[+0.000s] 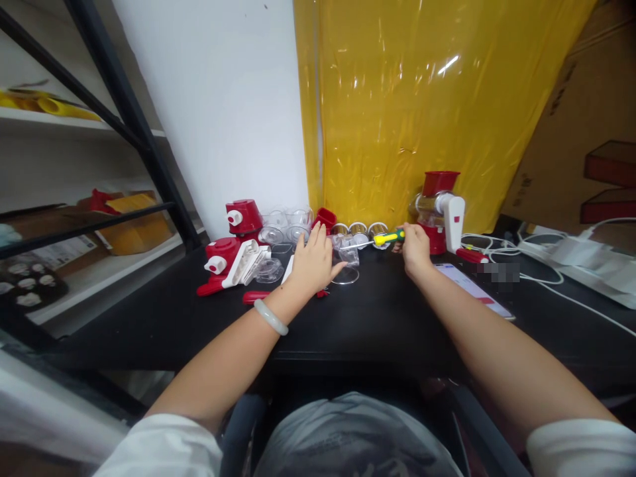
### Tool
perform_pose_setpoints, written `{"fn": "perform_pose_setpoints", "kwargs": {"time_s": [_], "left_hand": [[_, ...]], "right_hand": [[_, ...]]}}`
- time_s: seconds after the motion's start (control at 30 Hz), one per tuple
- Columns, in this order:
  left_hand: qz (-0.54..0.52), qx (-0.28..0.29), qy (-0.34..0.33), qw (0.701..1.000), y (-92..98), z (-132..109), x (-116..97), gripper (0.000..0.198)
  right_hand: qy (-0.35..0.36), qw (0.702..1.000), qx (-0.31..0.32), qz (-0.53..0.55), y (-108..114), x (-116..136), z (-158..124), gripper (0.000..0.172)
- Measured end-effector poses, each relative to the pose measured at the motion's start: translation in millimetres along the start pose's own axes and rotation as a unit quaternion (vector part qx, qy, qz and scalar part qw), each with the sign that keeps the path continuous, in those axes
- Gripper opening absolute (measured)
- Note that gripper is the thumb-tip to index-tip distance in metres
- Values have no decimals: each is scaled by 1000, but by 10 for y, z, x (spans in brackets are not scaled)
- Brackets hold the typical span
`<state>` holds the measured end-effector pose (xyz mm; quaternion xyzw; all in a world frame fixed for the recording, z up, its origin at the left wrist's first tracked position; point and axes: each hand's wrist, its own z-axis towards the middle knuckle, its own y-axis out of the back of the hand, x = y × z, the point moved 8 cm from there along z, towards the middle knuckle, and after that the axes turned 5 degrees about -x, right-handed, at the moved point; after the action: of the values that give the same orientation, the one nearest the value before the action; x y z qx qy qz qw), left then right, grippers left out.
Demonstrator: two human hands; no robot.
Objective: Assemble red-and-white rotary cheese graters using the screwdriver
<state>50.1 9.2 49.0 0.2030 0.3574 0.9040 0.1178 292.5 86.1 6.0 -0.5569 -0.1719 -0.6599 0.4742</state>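
My right hand [415,250] is closed round a yellow and green screwdriver [387,237], whose shaft points left toward a clear plastic part [348,255]. My left hand [313,262] lies over parts on the black table [377,318], fingers stretched out toward clear plastic cups [285,228]; what is beneath the palm is hidden. A pale bangle [271,317] circles the left wrist. An assembled red and white hand-crank grater [440,212] stands just right of my right hand.
Red and white grater parts [231,262] lie at the left of the table. Metal drum blades [360,230] line up before a yellow plastic sheet [422,99]. A phone [472,288], white cables [546,265], a cardboard box [581,132] and a shelf rack [99,199] surround the table.
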Motion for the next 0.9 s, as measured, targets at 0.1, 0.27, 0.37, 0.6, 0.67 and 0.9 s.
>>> {"fn": "perform_pose_setpoints", "kwargs": {"time_s": [0.1, 0.27, 0.37, 0.6, 0.67, 0.9], "left_hand": [[-4, -1, -1, 1000, 11, -4, -10, 64], [-2, -2, -1, 1000, 26, -2, -24, 65], [-1, -5, 1, 1000, 31, 4, -28, 64], [9, -8, 7, 1000, 48, 7, -29, 61], [20, -9, 5, 1000, 55, 3, -36, 62], [67, 8, 10, 998, 96, -16, -60, 62]], "right_hand": [[23, 1000, -6, -20, 13, 10, 17, 31], [17, 999, 2, -39, 14, -9, 21, 40], [-18, 1000, 2, -17, 18, -40, 8, 32], [0, 1000, -2, 6, 21, 44, -27, 14], [0, 1000, -6, 6, 20, 46, -26, 10], [37, 998, -2, -51, 18, 5, 28, 33]]}}
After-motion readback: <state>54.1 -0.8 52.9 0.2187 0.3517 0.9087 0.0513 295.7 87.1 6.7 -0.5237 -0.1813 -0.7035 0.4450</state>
